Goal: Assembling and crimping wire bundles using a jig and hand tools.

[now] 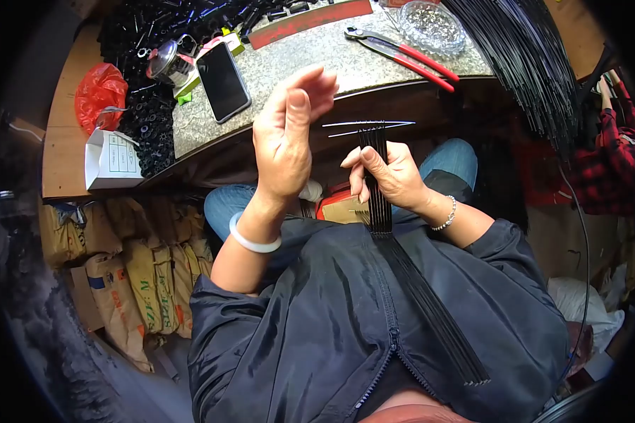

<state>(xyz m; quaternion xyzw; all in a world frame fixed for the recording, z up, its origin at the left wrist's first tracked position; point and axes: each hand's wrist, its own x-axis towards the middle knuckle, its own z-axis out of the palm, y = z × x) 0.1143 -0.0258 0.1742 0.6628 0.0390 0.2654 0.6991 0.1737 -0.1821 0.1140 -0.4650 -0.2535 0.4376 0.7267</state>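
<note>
1. Two hands: the right hand (401, 180) is clamped on one bundle of black wires (379, 204), thumb across it; the left hand (283, 151) is raised, thumb and fingers apart, nothing seen between them.
2. The bundle stands just off the table (289, 67), its long tail lying down the dark jacket (289, 338).
3. Two thin rods (405, 124) cross its top end.
4. On the table: one phone (223, 81), one pair of red-handled pliers (409, 60), one clear dish (461, 39).
5. The wires are too close-set to count; fingers cover part of them.
6. The dish's contents are hard to make out.
7. At the right, another person's checked sleeve (617, 162) is partly cut off.
</note>
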